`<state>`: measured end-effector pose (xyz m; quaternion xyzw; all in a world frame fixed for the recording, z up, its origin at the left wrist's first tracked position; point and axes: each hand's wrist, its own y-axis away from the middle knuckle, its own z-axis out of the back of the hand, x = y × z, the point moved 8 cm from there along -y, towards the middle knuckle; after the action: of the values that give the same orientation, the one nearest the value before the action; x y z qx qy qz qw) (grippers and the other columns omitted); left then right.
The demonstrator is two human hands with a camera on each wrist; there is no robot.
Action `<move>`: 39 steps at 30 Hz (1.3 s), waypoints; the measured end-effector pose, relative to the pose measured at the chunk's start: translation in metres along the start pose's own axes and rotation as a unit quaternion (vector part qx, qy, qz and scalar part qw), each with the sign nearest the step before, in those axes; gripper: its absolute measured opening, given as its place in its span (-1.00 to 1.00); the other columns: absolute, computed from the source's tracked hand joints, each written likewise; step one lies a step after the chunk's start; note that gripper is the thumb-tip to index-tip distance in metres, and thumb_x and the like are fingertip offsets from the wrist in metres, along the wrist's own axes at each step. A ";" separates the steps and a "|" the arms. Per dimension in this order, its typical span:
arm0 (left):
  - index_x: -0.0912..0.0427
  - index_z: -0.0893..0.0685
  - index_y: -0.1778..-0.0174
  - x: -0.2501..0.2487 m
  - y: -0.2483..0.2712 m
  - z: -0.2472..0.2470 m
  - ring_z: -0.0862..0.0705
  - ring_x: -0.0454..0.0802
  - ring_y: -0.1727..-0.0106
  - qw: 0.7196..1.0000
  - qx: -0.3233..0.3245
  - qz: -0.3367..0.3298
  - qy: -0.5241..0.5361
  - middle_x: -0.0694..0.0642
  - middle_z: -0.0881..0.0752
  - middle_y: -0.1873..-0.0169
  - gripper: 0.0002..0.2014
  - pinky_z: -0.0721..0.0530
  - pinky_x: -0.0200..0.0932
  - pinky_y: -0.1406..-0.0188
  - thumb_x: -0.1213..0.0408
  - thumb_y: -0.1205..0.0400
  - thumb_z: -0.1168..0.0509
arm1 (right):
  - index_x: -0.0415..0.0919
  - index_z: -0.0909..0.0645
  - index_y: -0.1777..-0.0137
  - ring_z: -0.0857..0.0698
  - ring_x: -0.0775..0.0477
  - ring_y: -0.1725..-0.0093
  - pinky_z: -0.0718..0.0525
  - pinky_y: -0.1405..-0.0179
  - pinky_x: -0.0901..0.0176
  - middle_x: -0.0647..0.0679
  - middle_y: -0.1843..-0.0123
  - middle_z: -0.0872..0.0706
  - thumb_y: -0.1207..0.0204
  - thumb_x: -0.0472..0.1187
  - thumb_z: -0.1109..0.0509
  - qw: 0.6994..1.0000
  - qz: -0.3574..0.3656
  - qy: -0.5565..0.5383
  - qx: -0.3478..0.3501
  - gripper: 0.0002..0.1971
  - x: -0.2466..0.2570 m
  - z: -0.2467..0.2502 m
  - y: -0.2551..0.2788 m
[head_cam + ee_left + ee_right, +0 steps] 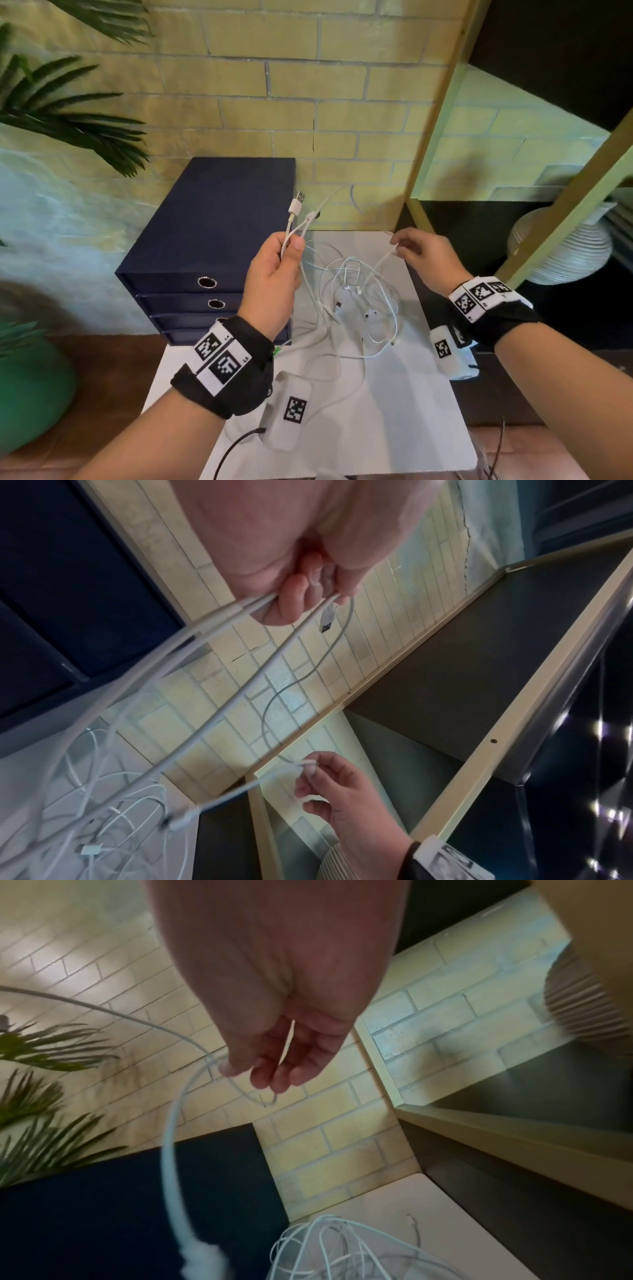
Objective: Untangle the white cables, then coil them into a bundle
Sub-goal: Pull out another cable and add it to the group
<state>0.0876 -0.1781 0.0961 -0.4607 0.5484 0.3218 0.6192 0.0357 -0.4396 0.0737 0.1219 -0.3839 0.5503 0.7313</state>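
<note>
A tangle of white cables [356,301] lies on the white tabletop [394,411]. My left hand [277,270] is raised above the table's left side and grips several cable strands in its fist; a USB plug [297,202] sticks up out of it. In the left wrist view the same strands [219,620] run down from the curled fingers [291,599] to the pile. My right hand [421,253] hovers over the table's right edge and pinches a thin cable [387,255] between thumb and fingertips; the right wrist view shows that cable [178,1112] looping down to a connector [202,1256].
A dark blue drawer box [212,240] stands at the table's left rear. A yellow brick wall [308,102] is behind. A wooden shelf frame [442,102] and a ribbed white vase [561,246] are to the right. Palm leaves [61,109] and a green pot [30,387] sit at left.
</note>
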 end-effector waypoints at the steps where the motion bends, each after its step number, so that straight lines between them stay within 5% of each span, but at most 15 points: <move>1: 0.30 -0.51 0.10 0.005 -0.001 -0.002 -0.22 -0.17 0.52 1.000 0.009 0.009 -0.016 -0.15 -0.29 0.59 -0.78 -0.25 -0.17 0.49 0.19 -0.72 -0.17 | -0.20 -0.67 -0.01 -0.67 -0.03 0.16 -0.60 0.14 0.29 -0.09 0.17 -0.73 -0.54 -0.25 -0.39 1.000 -0.010 0.014 -0.003 -0.90 -0.001 0.002 0.003; 3: 0.29 -0.58 0.02 0.021 -0.004 -0.006 -0.25 -0.16 0.49 0.997 0.030 0.037 -0.057 -0.18 -0.32 0.60 -0.74 -0.27 -0.17 0.46 0.12 -0.70 -0.20 | -0.17 -0.62 0.07 -0.62 -0.07 0.26 -0.56 0.23 0.09 -0.10 0.27 -0.68 -0.58 -0.12 -0.33 0.997 -0.050 0.060 0.000 -0.87 -0.010 0.004 0.009; 7: 0.18 -0.63 -0.10 0.055 -0.001 -0.006 -0.23 -0.15 0.55 0.992 0.024 0.106 -0.060 -0.16 -0.29 0.60 -0.70 -0.23 -0.21 0.55 0.04 -0.70 -0.16 | -0.23 -0.53 0.14 -0.53 -0.05 0.34 -0.46 0.31 0.08 -0.07 0.37 -0.56 -0.65 -0.02 -0.20 0.989 -0.139 0.037 0.045 -0.71 -0.033 -0.001 0.027; 11: 0.15 -0.50 0.11 0.063 0.001 -0.003 -0.19 -0.17 0.55 0.991 -0.013 0.122 -0.043 -0.07 -0.26 0.50 -0.78 -0.20 -0.20 0.55 0.13 -0.74 -0.06 | -0.18 -0.45 0.30 -0.39 0.04 0.48 -0.34 0.43 0.20 0.00 0.48 -0.43 -0.68 -0.03 -0.14 0.981 -0.157 -0.107 0.043 -0.65 -0.034 -0.009 0.042; 16: 0.08 -0.46 0.29 0.070 -0.002 0.001 -0.23 -0.15 0.58 0.985 -0.026 0.163 -0.042 -0.04 -0.28 0.51 -0.76 -0.19 -0.20 0.60 0.21 -0.71 -0.08 | -0.26 -0.46 0.21 -0.39 0.06 0.53 -0.39 0.51 0.26 -0.03 0.51 -0.43 -0.69 -0.06 -0.12 0.959 -0.159 -0.230 0.035 -0.68 -0.006 -0.015 0.052; 19: 0.14 -0.52 0.35 0.068 -0.003 -0.003 -0.33 -0.02 0.46 0.969 0.052 0.154 -0.184 0.00 -0.39 0.49 -0.74 -0.25 -0.06 0.47 0.18 -0.65 -0.15 | -0.26 -0.53 0.21 -0.43 0.09 0.51 -0.43 0.50 0.32 -0.03 0.49 -0.46 -0.67 -0.12 -0.20 0.954 -0.132 -0.264 0.041 -0.73 0.013 -0.018 0.053; 22: 0.36 -0.59 0.26 0.068 0.006 -0.017 -0.46 0.04 0.35 0.904 0.177 0.134 -0.365 0.10 -0.52 0.41 -0.71 -0.36 -0.09 0.36 0.20 -0.62 -0.18 | -0.26 -0.60 0.23 -0.41 0.07 0.48 -0.44 0.48 0.31 -0.05 0.47 -0.43 -0.61 -0.16 -0.29 0.953 -0.109 -0.274 0.067 -0.77 0.029 -0.024 0.053; 24: 0.29 -0.50 0.38 0.066 0.010 -0.017 -0.42 0.05 0.38 0.892 0.182 0.133 -0.392 0.10 -0.48 0.43 -0.71 -0.32 -0.09 0.38 0.20 -0.60 -0.18 | -0.24 -0.63 0.25 -0.39 0.06 0.47 -0.42 0.46 0.27 -0.13 0.43 -0.42 -0.59 -0.16 -0.33 0.952 -0.098 -0.279 0.073 -0.78 0.036 -0.026 0.053; 28: 0.19 -0.45 0.35 0.069 0.007 -0.006 -0.33 -0.01 0.45 0.937 0.113 0.165 -0.288 0.04 -0.38 0.48 -0.70 -0.26 -0.09 0.45 0.16 -0.68 -0.13 | -0.26 -0.68 0.23 -0.42 0.04 0.45 -0.46 0.42 0.24 -0.19 0.39 -0.46 -0.55 -0.16 -0.37 0.954 -0.081 -0.279 0.078 -0.80 0.041 -0.026 0.054; 31: 0.13 -0.53 0.25 0.070 0.008 -0.009 -0.28 -0.10 0.53 0.970 0.081 0.191 -0.127 0.01 -0.39 0.45 -0.72 -0.26 -0.18 0.54 0.13 -0.73 -0.08 | -0.33 -0.70 0.17 -0.51 0.11 0.44 -0.54 0.40 0.31 0.01 0.39 -0.57 -0.52 -0.24 -0.40 0.952 -0.058 -0.273 0.125 -0.85 0.048 -0.033 0.060; 34: 0.15 -0.54 0.13 0.062 0.011 -0.019 -0.27 -0.21 0.62 0.974 0.060 0.219 -0.013 -0.04 -0.54 0.42 -0.75 -0.24 -0.33 0.66 0.08 -0.73 -0.10 | -0.38 -0.73 0.12 -0.55 0.15 0.38 -0.56 0.33 0.30 -0.02 0.29 -0.58 -0.46 -0.29 -0.46 0.947 -0.044 -0.248 0.198 -0.87 0.055 -0.051 0.068; 37: 0.15 -0.56 0.10 0.050 0.013 -0.032 -0.26 -0.21 0.61 0.973 0.081 0.216 -0.005 -0.19 -0.62 0.52 -0.80 -0.26 -0.35 0.64 0.09 -0.69 -0.20 | -0.17 -0.77 0.18 -0.55 0.19 0.30 -0.50 0.21 0.35 0.03 0.27 -0.59 -0.42 -0.26 -0.51 0.943 -0.002 -0.189 0.275 -0.98 0.063 -0.071 0.078; 39: 0.11 -0.57 0.06 0.047 0.015 -0.037 -0.27 -0.20 0.59 0.972 0.092 0.215 -0.001 -0.13 -0.69 0.36 -0.90 -0.28 -0.33 0.61 0.18 -0.68 -0.21 | -0.23 -0.78 0.15 -0.54 0.24 0.29 -0.48 0.18 0.40 0.02 0.26 -0.60 -0.41 -0.23 -0.53 0.939 0.019 -0.148 0.310 -0.91 0.065 -0.082 0.085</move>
<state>0.0687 -0.2117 0.0482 -0.2729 0.6614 0.3959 0.5757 0.0004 -0.3132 0.0431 0.4152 -0.3008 0.6319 0.5813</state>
